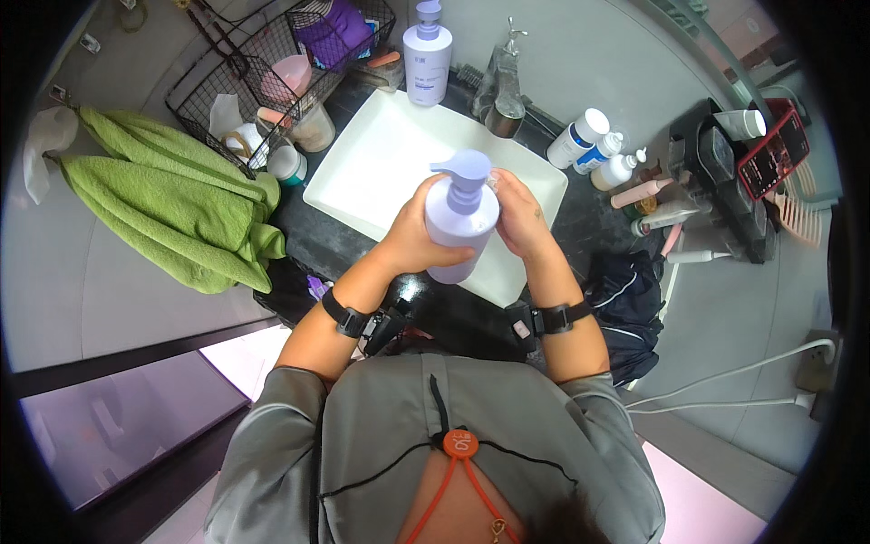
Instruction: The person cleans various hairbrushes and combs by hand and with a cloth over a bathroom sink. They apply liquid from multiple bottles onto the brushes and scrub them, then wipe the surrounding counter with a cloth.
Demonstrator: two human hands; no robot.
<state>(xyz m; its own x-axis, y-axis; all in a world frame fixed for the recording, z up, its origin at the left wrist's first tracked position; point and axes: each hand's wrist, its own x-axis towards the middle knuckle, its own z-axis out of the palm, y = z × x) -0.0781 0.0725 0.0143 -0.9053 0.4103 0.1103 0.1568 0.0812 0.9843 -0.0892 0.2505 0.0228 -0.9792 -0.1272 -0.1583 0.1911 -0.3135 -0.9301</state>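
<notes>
A lavender pump bottle [462, 221] is held upright over the near part of a white rectangular washbasin [360, 163]. My left hand [413, 234] wraps around its left side, thumb across the front. Against the bottle's right side, my right hand [523, 214] is closed in, its fingertips partly hidden behind the shoulder. Something small and pale shows by those fingertips, too small to identify. The pump head points left. A second lavender pump bottle [428, 64] stands behind the basin's far edge, left of the metal faucet [503, 102].
A black wire basket [204, 102] and a green towel [170, 211] are on the left. To the right stand a white capped bottle [578, 139], a small pump bottle [615, 172] and a phone [773, 156] on a black holder. A dark cloth bag [625, 292] hangs near the right counter edge.
</notes>
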